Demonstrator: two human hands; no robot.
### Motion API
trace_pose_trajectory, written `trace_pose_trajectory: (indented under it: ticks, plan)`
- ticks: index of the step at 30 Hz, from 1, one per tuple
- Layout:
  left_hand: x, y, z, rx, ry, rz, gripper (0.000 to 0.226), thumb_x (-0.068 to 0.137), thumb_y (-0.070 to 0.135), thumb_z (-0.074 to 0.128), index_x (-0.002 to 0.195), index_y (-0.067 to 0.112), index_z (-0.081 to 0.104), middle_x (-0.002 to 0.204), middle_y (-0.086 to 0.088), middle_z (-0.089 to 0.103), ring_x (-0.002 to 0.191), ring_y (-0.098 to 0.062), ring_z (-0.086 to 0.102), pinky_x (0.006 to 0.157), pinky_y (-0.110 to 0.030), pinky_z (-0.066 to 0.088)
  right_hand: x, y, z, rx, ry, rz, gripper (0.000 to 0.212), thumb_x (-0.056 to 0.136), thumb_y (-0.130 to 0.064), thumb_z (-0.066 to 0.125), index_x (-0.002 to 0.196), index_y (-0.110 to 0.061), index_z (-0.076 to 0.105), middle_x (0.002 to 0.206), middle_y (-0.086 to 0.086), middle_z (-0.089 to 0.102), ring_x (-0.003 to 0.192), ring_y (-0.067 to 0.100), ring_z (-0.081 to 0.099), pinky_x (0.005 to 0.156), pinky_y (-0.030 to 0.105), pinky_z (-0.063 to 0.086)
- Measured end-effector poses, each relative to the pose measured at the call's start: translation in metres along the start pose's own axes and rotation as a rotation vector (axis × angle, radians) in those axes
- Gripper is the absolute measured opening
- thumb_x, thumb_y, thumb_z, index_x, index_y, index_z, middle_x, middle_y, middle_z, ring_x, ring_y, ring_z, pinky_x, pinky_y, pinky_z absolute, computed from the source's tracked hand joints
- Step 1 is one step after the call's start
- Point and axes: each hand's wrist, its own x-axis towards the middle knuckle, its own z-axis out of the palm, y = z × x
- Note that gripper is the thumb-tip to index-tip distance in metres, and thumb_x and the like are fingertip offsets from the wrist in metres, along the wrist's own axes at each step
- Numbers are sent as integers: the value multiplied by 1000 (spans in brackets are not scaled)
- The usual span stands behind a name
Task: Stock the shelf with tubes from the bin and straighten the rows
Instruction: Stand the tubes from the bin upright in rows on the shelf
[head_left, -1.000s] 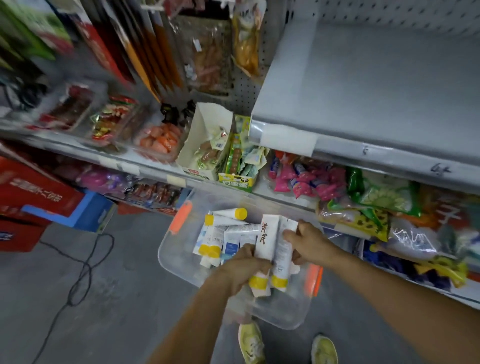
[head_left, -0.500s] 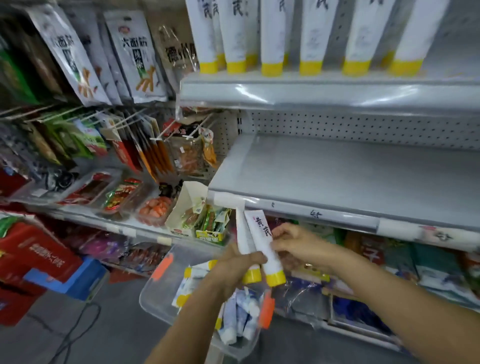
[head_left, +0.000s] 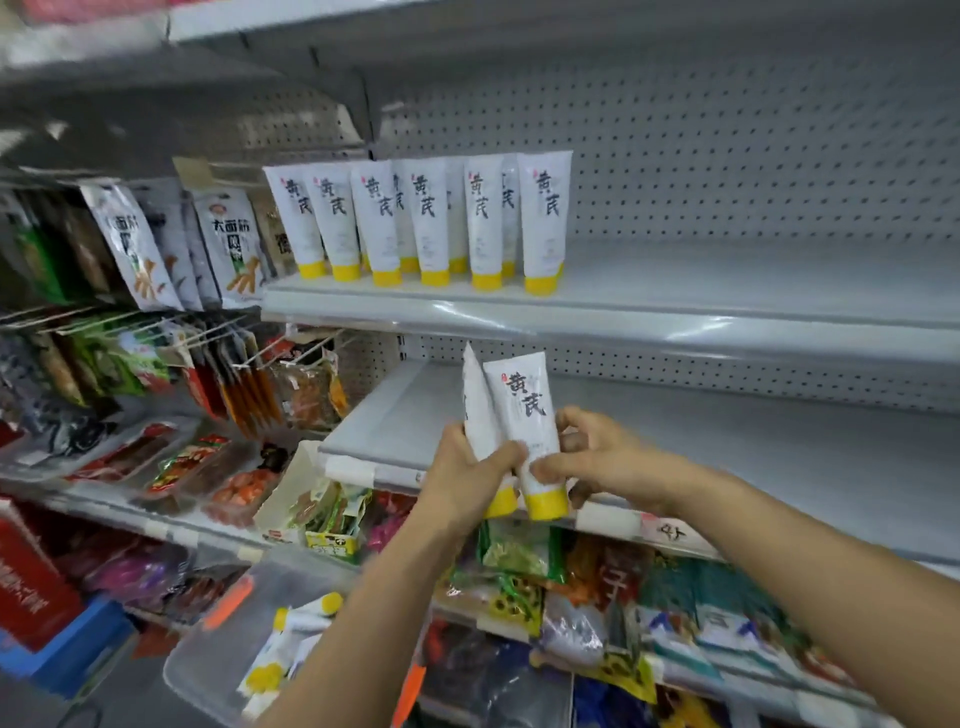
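Two white tubes (head_left: 506, 421) with yellow caps held upright, caps down, touching side by side, tops splayed slightly apart, just in front of the lip of the middle shelf (head_left: 727, 452). Left hand (head_left: 465, 475) gripping the pair low on the bodies, fingers (head_left: 456, 436) curled round the back of the plain-faced one, thumb laid across the front as far as its lettered neighbour. Right hand (head_left: 608, 457) closed on the lettered one from the other side: thumb pressed just above the cap, the rest bent in behind. Both forearms reaching up from the bottom edge of the view.

One level higher, on the upper shelf (head_left: 701, 296), a stocked row (head_left: 431, 223) of the same product, standing on caps, lettering forward, more than one deep, bunched at the left end. Well apart from the hands.

Low and left, a clear bin (head_left: 202, 670) with orange latches, more loose tubes (head_left: 293, 636) lying inside at mixed angles. Hanging snack packets (head_left: 228, 244) left of the stocked row; bagged goods (head_left: 519, 556) crammed on the levels under the middle shelf. Blurred edges, so small print unreadable.
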Motion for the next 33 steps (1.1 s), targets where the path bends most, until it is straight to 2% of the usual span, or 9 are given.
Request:
trace_pose_trajectory:
  ticks: [2,7,9,12,16,19,21,26,33]
  plan:
    - [0,24,11,-31,31,36,39,86,26,67,117,13,49,107,-1,65,89,-11,65,64,-25,49,-11,-18,-19,-44,53,-75,39,84,-5,70,115,-8,48,103,17,70,73,18,62,57,32,48]
    - [9,73,25,-72,47,131,30,94,20,53,118,14,35,94,4,48,78,-8,48,57,-26,35,-18,-60,-62,-71,322,-260,36,83,-7,71,116,-9,56,105,12,70,79,22,67,57,29,52]
    - [16,85,26,-67,66,156,31,92,20,55,116,17,36,97,4,50,80,-9,50,57,-25,39,-14,-73,-79,-87,418,-297,35,84,-11,71,116,-11,57,104,7,70,73,15,65,56,25,52]
    - [27,96,23,5,75,219,31,89,21,63,112,22,43,99,9,57,81,-3,55,55,-15,45,1,-89,-103,-107,522,-308,36,85,-15,72,116,-16,54,105,1,66,82,14,65,59,24,50]
    - [45,98,17,60,120,255,36,82,26,74,106,27,48,99,11,61,86,-4,60,74,-31,55,33,-96,-127,-173,641,-300,41,81,-13,74,115,-15,51,103,1,62,93,21,63,76,37,54]
    - [56,98,14,101,145,256,46,72,36,79,106,27,48,100,13,62,91,-10,62,85,-43,55,60,-96,-135,-225,693,-254,51,78,-13,76,121,-12,50,105,2,61,97,23,63,86,45,55]
    - [62,98,13,107,147,254,51,63,44,75,104,28,49,100,12,63,92,-12,63,86,-46,55,79,-94,-137,-260,698,-227,53,77,-12,77,122,-11,49,108,2,61,97,21,61,88,43,53]
    - [83,89,5,110,141,259,44,76,30,79,107,24,49,101,12,62,92,-9,62,87,-44,54,112,-84,-142,-318,737,-199,56,76,-14,78,123,-10,48,117,7,63,103,24,62,90,44,53]
    - [102,84,-7,103,148,273,45,76,32,79,107,25,48,99,17,61,90,-4,60,86,-40,54,138,-82,-150,-347,760,-195,54,78,-13,77,123,-12,47,121,7,62,106,24,62,92,41,51]
